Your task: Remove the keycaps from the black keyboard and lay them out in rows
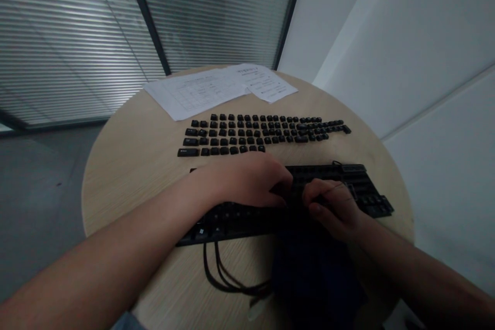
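A black keyboard lies across the table in front of me, many of its keys gone from the upper and right parts. My left hand reaches over its middle, fingers bent down and closed near the thumb; whatever lies at the fingertips is lost in shadow. Just to the right, my right hand is curled above the keys, holding a thin wire tool that looks like a keycap puller. Behind the keyboard, loose black keycaps lie in rows that follow a keyboard's layout.
Printed paper sheets lie at the far side of the round wooden table. A black cable loops on the near side, beside a dark blue shape in shadow. Blinds and a white wall stand beyond.
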{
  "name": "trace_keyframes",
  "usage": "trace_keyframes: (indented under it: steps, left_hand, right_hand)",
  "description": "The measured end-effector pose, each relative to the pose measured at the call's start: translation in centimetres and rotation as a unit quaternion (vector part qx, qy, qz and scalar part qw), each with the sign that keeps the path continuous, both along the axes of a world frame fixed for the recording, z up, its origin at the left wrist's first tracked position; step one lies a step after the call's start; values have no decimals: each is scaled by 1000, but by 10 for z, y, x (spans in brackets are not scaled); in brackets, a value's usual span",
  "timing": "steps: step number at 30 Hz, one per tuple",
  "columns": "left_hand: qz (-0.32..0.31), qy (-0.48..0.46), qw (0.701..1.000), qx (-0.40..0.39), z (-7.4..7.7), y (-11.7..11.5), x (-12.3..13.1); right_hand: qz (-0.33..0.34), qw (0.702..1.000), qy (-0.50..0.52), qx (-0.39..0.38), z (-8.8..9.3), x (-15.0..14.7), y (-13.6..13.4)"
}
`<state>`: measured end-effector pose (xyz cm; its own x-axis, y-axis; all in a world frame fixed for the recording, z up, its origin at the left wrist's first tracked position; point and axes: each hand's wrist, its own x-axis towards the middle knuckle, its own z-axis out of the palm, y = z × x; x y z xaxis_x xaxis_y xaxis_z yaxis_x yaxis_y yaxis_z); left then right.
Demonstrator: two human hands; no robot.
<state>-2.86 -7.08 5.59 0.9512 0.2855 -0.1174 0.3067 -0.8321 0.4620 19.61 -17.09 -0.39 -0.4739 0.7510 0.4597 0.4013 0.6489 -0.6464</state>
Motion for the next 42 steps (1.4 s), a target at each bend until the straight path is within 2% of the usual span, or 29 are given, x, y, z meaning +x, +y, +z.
trace_keyframes:
  steps: [4, 10, 14, 18, 23, 26, 34, 37, 40, 42]
  left_hand:
    - [-12, 23, 1000, -16, -4, -4, 3]
    - [3, 21, 1000, -4, -13, -2, 7]
    - [4, 8, 1000, 1, -17, -1, 10]
    - [-2, 21, 1000, 12, -14, -1, 11]
    - [-5, 28, 999, 17, -13, -1, 11]
    - [-3, 26, 1000, 13, -14, 0, 11]
    - [-3, 23, 1000, 13, -15, 1, 11]
    - [-5, 19, 1000, 13, -18, 2, 11]
    - [-1, 15, 1000, 5, -19, 2, 11]
    - [-4, 14, 1000, 0, -18, 2, 10]
  right_hand:
    - [12, 1000, -10, -1, 4, -2, 0]
    - [8, 997, -34, -75, 9, 0, -1]
    - [10, 998, -35, -47, 11, -1, -2]
    - [17, 999, -24, -34, 7, -1, -3]
    - [-41, 992, -16, -121, 1, 2, -4]
    - [-49, 987, 2, -156, -1, 4, -6]
    - [-32, 991, 19, -125, -4, 7, -5]
    - [-37, 985, 104, -130, -4, 5, -8]
    - [-74, 959, 237, -137, -2, 3, -11]
    - [-80, 958, 233, -148, -2, 3, -12]
